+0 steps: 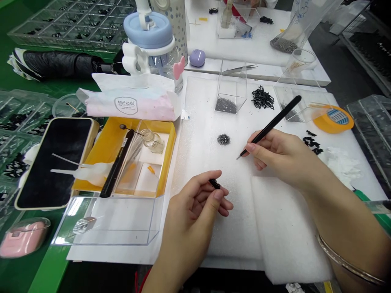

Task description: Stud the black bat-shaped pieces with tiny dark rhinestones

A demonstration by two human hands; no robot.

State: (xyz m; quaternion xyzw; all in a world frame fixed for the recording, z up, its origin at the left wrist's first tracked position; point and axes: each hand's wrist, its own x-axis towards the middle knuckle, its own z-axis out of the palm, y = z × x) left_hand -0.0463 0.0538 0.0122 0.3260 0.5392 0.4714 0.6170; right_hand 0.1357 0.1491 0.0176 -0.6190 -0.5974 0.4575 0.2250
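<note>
Between the thumb and fingers of my left hand (198, 211) is a small black piece (214, 184), too small to name more closely. My right hand (275, 156) grips a slim black pen-like tool (271, 124) with a fine metal tip, which points down and left above the white foam mat (195, 158). Past the tip, to the left, lies a little heap of tiny dark shiny grains (223, 139). A clear box (230, 91) farther back holds more such grains. Beside that box is a pile of black small parts (262, 97).
A yellow tray (171, 154) with a small glass bottle (153, 141) stands left, near a phone (55, 162) and a clear lidded box (113, 224). Behind are a blue-lidded cup (148, 30) and a tissue pack (131, 99). An orange tape roll (334, 119) lies right.
</note>
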